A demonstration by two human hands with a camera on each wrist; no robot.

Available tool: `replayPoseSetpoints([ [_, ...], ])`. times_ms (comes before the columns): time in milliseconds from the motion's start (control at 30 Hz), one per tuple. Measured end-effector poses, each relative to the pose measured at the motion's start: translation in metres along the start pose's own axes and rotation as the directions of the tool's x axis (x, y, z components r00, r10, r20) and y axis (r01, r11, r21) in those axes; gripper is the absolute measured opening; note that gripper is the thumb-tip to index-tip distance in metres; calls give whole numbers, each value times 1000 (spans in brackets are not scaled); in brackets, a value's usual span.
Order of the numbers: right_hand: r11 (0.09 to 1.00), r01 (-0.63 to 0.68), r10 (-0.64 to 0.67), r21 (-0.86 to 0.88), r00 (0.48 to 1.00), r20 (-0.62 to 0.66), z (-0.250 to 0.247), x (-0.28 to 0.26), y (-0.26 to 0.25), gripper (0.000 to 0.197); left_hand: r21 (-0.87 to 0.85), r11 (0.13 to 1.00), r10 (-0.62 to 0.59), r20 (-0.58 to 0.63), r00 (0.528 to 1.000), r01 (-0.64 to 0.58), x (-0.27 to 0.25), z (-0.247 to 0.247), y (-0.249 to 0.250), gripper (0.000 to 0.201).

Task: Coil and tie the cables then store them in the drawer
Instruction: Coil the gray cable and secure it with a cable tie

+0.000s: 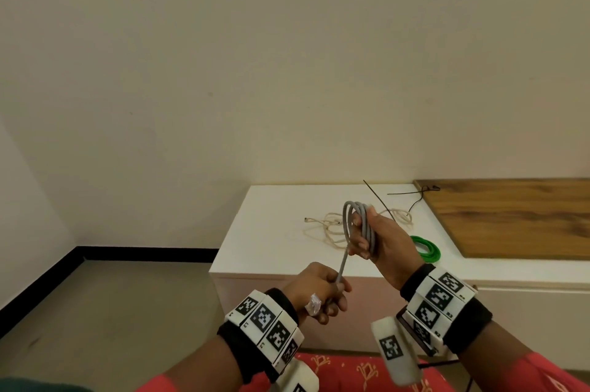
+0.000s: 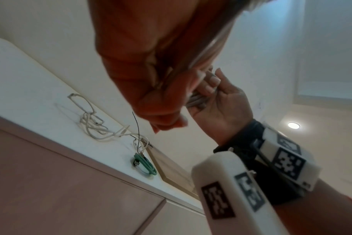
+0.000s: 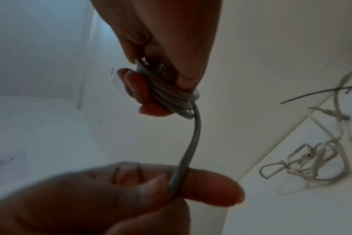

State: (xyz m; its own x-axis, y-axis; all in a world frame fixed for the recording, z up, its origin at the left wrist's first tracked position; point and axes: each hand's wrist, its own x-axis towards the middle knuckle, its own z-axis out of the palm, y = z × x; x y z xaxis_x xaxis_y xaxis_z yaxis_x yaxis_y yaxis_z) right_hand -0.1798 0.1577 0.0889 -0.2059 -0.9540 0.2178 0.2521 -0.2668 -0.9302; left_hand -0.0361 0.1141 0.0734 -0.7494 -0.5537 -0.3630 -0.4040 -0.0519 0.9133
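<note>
A grey cable (image 1: 359, 222) is wound into a small coil of several loops. My right hand (image 1: 380, 241) grips this coil above the front of the white cabinet top (image 1: 271, 232); the grip also shows in the right wrist view, with the coil (image 3: 171, 93) in the fingers. The straight tail (image 1: 343, 264) runs down to my left hand (image 1: 322, 291), which pinches it between thumb and fingers (image 3: 211, 187). A loose beige cable (image 1: 332, 229) lies tangled on the cabinet. A green coiled cable (image 1: 426, 249) lies to its right.
Thin black ties (image 1: 412, 192) lie at the back of the cabinet top, beside a wooden board (image 1: 510, 216) on the right. A pinkish drawer front (image 1: 255, 312) sits below the top, shut. Grey floor (image 1: 111, 312) lies to the left, with a red patterned cloth (image 1: 351, 372) below my hands.
</note>
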Motion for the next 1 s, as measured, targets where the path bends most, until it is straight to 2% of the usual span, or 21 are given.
replayPoseSetpoints([
  [67,999,-6,6,45,1000,0,0,1,-1,40,-4,1000,4,-17,1000,-5,0,-1,1,13],
  [133,1000,-3,4,30,1000,-9,2,0,2,38,14,1000,4,24,1000,-5,-2,2,4,11],
  [200,998,4,-4,-63,1000,3,4,-2,9,35,31,999,8,68,998,-11,-3,6,7,10],
  [267,970,30,-22,-242,999,39,4,-3,18,32,30,999,10,88,996,-13,-3,6,9,8],
  [333,903,69,-36,-424,996,86,3,-4,27,29,-20,1000,1,119,993,1,-4,2,11,8],
  [433,757,110,-37,-644,991,125,2,-5,33,25,-151,987,-20,178,984,48,-6,-5,11,14],
  [533,677,93,-36,-730,995,93,-3,-3,34,26,-239,969,-32,145,989,66,-9,-10,12,19],
  [633,669,-1,33,-743,999,29,-7,-3,38,27,-388,922,37,103,994,6,-10,-16,15,24],
  [700,739,-110,141,-665,990,-7,-4,-7,44,23,-455,890,97,107,989,-38,-12,-19,19,23],
  [767,821,-184,204,-540,979,-24,3,-10,45,24,-440,894,139,97,985,-83,-14,-19,19,21],
  [833,845,-205,212,-493,976,-44,7,-10,40,31,-339,928,156,-20,988,-153,-13,-20,15,19],
  [900,855,-213,211,-473,976,-58,9,-9,30,35,-202,955,173,-213,962,-217,-9,-22,6,19],
  [933,867,-221,215,-446,975,-64,9,-8,26,36,-136,960,190,-316,930,-243,-6,-24,2,19],
  [1000,906,-226,229,-357,973,-35,9,-8,19,37,17,958,257,-488,834,-285,1,-29,-6,21],
])
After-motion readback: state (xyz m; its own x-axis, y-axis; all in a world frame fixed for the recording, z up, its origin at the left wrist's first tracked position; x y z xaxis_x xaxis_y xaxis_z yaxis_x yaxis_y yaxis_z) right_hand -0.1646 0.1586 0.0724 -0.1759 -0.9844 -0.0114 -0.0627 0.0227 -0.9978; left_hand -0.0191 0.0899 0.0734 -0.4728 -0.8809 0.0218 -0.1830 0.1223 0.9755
